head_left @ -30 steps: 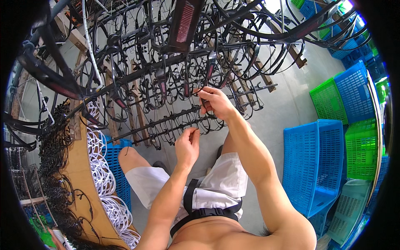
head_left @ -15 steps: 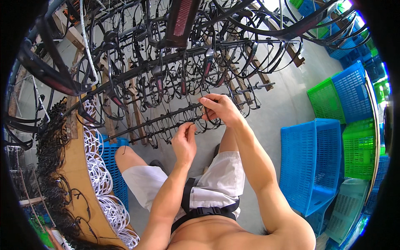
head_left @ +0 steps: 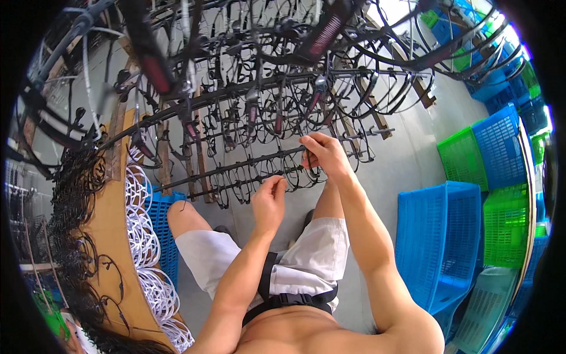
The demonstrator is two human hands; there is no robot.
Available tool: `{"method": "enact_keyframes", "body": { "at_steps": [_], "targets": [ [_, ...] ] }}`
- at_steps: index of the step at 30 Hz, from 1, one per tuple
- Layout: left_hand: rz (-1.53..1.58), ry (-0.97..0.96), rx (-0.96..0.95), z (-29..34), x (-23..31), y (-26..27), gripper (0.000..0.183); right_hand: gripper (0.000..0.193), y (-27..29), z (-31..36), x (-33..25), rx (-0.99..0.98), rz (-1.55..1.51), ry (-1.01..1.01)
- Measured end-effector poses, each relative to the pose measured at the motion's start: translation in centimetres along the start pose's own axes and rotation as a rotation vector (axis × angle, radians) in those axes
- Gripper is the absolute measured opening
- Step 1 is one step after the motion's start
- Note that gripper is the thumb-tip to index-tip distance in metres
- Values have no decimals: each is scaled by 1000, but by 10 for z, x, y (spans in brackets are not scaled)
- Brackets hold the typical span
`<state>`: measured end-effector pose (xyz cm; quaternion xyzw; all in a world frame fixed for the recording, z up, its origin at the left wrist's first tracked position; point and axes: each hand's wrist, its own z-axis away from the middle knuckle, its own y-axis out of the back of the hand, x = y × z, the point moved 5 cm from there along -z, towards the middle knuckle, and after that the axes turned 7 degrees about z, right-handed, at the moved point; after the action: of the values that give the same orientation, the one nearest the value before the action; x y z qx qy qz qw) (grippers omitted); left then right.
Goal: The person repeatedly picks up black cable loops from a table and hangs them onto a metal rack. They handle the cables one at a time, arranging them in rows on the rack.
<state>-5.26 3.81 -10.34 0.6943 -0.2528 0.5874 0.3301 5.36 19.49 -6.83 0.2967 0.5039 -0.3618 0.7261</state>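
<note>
My right hand (head_left: 328, 158) is at the near rod (head_left: 247, 163) of a hanging rack, its thumb and fingers closed on what looks like a thin black loop-shaped part; the fingers cover much of it. Lower and to the left, my left hand (head_left: 269, 203) is raised with thumb and forefinger pinched together. Anything between those fingertips is too small to make out. Several thin black loops (head_left: 239, 187) hang from the near rods, just beyond my left hand. Larger black loops with reddish inlays (head_left: 252, 112) hang from the rods farther away.
At left, a brown board (head_left: 112, 236) carries tangled black parts (head_left: 73, 218) and bundles of white loops (head_left: 141, 236). A blue crate (head_left: 162, 218) stands beside my knee. Blue baskets (head_left: 418, 242) and green baskets (head_left: 504, 224) stack at right. Big black loops (head_left: 156, 68) hang close overhead.
My view has shifted slightly, so the rack appears farther right. Both hands appear a little farther right, the fingers of each still closed.
</note>
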Motion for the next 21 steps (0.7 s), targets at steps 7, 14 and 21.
{"method": "enact_keyframes", "body": {
  "at_steps": [7, 14, 21],
  "targets": [
    [-122, -14, -226, 32, 29, 56, 28, 45, -5, 22, -4, 91, 285, 155],
    [-1087, 200, 751, 87, 95, 401, 36, 49, -97, 116, -21, 340, 896, 761],
    [-1255, 726, 391, 179, 46, 478, 31, 30, -252, 163, -11, -609, 548, 739]
  ]
}}
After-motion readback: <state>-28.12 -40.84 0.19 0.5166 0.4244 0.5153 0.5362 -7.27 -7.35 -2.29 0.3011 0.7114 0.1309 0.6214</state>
